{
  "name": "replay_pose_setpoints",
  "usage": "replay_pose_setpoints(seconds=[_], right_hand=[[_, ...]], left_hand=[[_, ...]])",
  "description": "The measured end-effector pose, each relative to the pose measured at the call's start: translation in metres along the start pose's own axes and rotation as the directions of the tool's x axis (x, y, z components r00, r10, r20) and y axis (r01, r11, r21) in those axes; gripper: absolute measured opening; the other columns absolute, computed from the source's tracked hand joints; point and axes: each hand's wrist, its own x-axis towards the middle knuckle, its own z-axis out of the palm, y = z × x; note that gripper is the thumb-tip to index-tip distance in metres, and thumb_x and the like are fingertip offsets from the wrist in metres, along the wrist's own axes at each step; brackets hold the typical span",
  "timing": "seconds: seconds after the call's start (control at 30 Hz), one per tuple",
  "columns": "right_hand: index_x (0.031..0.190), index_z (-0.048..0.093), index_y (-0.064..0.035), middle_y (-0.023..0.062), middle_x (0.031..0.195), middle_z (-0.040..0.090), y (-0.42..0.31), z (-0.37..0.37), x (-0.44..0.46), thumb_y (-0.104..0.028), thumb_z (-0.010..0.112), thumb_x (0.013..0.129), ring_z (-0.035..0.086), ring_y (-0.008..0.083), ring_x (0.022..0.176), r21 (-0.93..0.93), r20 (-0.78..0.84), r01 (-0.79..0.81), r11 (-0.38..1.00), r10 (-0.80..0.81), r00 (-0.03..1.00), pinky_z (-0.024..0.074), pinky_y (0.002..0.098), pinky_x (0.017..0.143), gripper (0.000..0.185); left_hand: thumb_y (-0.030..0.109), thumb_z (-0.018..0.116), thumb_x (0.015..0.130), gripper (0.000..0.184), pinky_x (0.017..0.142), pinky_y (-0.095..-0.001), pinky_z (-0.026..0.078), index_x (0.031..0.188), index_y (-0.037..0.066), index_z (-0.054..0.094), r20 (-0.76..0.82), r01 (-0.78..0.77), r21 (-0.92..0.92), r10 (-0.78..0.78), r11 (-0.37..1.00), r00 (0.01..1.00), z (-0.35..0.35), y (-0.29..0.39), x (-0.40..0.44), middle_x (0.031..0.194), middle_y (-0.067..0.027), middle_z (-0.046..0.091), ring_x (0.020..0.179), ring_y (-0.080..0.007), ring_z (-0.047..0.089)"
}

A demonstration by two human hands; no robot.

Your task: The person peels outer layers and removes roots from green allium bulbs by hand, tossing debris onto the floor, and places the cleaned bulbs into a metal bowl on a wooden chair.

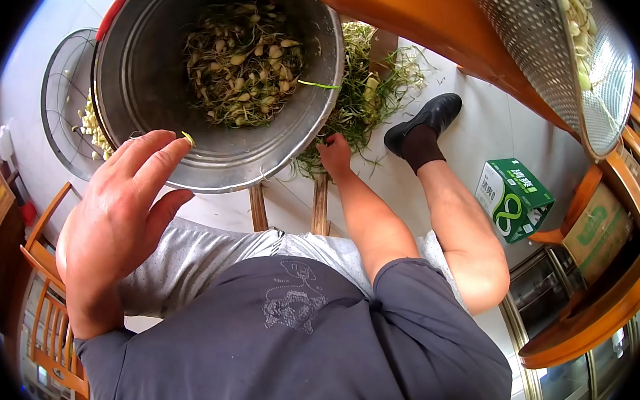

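A large metal bucket (160, 65) with a red handle grip holds a heap of small bulbs with stringy roots and green stems (244, 67). My left hand (127, 184) is over the bucket's near left rim. Its fingers are stretched and the thumb stands apart; a small yellow-green scrap (188, 139) shows at the fingertips. Low beside the bucket's right side, my right hand (335, 157) is closed at the edge of a pile of green stems and roots (362, 103). Something small and dark shows at its fingers, too small to name.
Left of the bucket, a round wire-rimmed basket (51, 103) holds pale bulbs (93, 127). A perforated metal colander (534, 52) with pale bulbs stands at upper right, by an orange wooden edge (412, 19). A green-and-white box (514, 201) sits on the floor beyond my leg.
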Motion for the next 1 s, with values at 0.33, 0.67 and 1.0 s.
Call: replay_pose_setpoints(seconds=[0.33,0.67,1.0], right_hand=[[0.089,0.055,-0.0043,0.0174,0.076,0.061,-0.002,0.002,0.0,-0.013,0.064,0.071,0.061,0.0334,0.071,0.02,-0.022,0.047,0.999,-0.046,0.999,0.0474,0.0423,0.061,0.022],[0.088,0.046,-0.0073,0.0037,0.068,0.052,-0.073,-0.145,-0.027,-0.003,0.062,0.081,0.043,0.0078,0.047,0.588,0.678,-0.545,0.598,0.003,0.735,0.0271,0.0221,0.037,0.017],[0.086,0.058,-0.01,0.0,0.063,0.054,-0.191,-0.273,-0.152,-0.011,0.067,0.079,0.043,0.0041,0.042,0.524,0.542,-0.064,0.85,-0.274,0.794,0.0292,0.018,0.036,0.012]], left_hand=[[0.005,0.07,0.074,0.043,0.085,-0.041,0.046,0.114,-0.001,0.055,0.023,-0.001,-0.013,0.001,1.0,1.0,-0.003,0.001,-0.004,0.115,-0.0181,0.057,0.101,-0.0367,0.056],[0.008,0.067,0.079,0.029,0.079,-0.0387,0.05,0.106,-0.001,0.061,0.088,-0.193,-0.205,0.214,0.96,0.973,0.013,0.015,-0.013,0.1,-0.0171,0.063,0.091,-0.0348,0.061],[0.016,0.06,0.091,0.03,0.062,-0.0271,0.054,0.111,-0.006,0.059,0.144,0.102,-0.928,0.093,0.357,0.985,0.094,0.103,0.043,0.082,-0.008,0.063,0.068,-0.0127,0.061]])
